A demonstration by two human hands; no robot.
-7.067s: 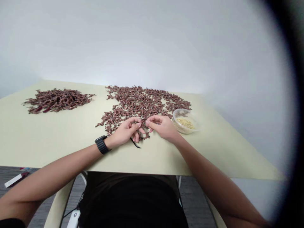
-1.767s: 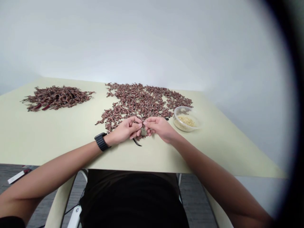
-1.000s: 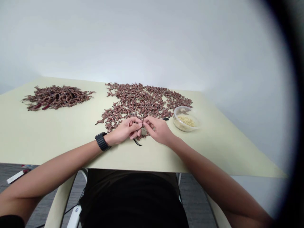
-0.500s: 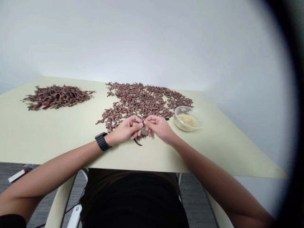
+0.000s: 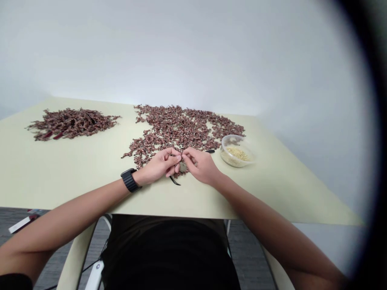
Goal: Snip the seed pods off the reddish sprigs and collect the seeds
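Reddish-brown shrivelled pieces (image 5: 178, 131), glossy in spots, lie raggedly spread across our pale yellow surface (image 5: 84, 173), beneath and beyond our left grip (image 5: 159, 164) and right grip (image 5: 204, 166), both pinched; around what, we cannot tell. We face a whitish wall (image 5: 181, 52).

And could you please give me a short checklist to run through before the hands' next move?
1. Left hand and right hand close together at the fingertips: ok.
2. Reddish-brown piece held between them: cannot tell, too small to make out.
3. Clear plastic tub upright, with yellow bits inside: ok.
4. Left heap apart from the spread of pieces: ok.
5. Black curved strip well away from the left hand: not ok, it lies right by the fingers.
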